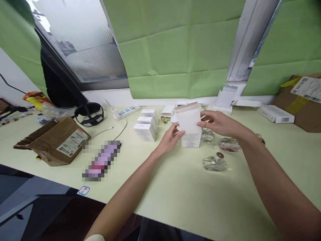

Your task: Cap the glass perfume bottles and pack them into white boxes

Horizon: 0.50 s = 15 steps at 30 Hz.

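Note:
A small white carton (191,140) stands on the table in front of me, printed text on its lower front. Its plain upper panel (188,121) rises above the text, and a flap sticks up at the top. Thumb and fingers of my left hand (171,138) close on the carton's left side. From the right, my right hand (217,122) pinches the edge of the upper panel. The carton's inside is hidden. Close to my right forearm lie glass perfume bottles: one with a brown cap (214,163), a pinkish one (229,144), and a clear one (207,136) behind the carton.
Several closed white cartons (144,132) stand left of my hands. Opened white packaging (225,98) lies along the window side. A brown cardboard box (60,140), a headset (89,114) and a pixelated phone-like object (102,160) are at left; another cardboard box (303,107) is far right.

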{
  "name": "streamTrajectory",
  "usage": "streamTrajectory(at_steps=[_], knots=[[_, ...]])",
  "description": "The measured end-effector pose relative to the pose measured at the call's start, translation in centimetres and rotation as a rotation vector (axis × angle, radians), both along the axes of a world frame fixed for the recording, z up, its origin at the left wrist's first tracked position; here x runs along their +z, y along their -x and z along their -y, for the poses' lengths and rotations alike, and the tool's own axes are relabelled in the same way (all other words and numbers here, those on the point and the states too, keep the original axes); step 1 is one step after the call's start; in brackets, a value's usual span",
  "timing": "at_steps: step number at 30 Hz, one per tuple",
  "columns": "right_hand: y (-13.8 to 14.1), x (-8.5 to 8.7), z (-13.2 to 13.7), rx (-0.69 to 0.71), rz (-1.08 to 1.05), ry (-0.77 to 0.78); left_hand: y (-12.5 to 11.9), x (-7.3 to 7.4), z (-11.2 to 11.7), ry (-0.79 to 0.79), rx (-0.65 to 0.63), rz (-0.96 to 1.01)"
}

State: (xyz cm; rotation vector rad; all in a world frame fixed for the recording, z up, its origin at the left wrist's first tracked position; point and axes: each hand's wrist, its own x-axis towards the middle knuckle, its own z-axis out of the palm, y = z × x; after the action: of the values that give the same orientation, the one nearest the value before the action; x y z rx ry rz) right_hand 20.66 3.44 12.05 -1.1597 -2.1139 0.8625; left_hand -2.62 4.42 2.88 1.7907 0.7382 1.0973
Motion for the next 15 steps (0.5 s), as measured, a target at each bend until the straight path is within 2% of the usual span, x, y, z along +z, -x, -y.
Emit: streamTrajectory(at_steps=[4,9,15], knots=[[-0.07,0.05,0.00,0.016,-0.071,0.072,-0.05,0.00,0.02,-0.006,-0.002,-0.016],[-0.10,-0.13,-0.20,-0.078,-0.017,-0.026,-0.13,-0.13,0.04,-0.002,-0.006,0.018],[-0.08,0.09,0.20,-0.102,-0.045,0.014,0.21,-0.17,-0.18,-0.008,0.009,-0.008]])
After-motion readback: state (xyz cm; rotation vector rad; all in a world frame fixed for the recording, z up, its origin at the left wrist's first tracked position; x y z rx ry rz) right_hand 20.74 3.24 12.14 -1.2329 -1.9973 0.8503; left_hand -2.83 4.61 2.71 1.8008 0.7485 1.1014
